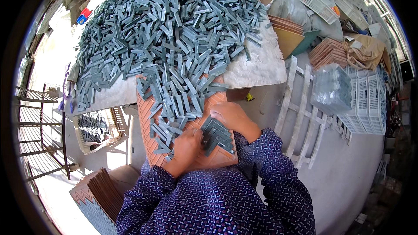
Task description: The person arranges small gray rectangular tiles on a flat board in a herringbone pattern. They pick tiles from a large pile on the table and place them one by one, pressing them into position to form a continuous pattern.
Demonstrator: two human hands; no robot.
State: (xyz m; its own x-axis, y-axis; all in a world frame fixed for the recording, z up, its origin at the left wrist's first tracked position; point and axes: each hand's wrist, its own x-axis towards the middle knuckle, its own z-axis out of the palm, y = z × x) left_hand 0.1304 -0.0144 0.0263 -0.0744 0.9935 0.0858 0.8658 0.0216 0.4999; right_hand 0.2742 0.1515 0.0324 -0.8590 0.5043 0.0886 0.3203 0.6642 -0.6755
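Note:
A terracotta-coloured board (213,163) with zigzag grooves lies in front of me, its far end at the table. Loose grey-green stone strips (183,89) spill over its far and left parts. At its near right, several strips (216,137) sit in a herringbone pattern. My left hand (186,151) is closed at the left edge of this pattern, its fingertips down among the strips. Just beyond the pattern, my right hand (233,116) is closed too, fingers curled downward. Whatever either hand pinches is hidden by the fingers.
A large heap of strips (174,21) covers the pale table (261,67). Below left stand a crate (115,126) of strips and a stack of boards (102,191). To the right are a wooden pallet (305,117), white crates (368,100) and a plastic-wrapped bundle (332,88).

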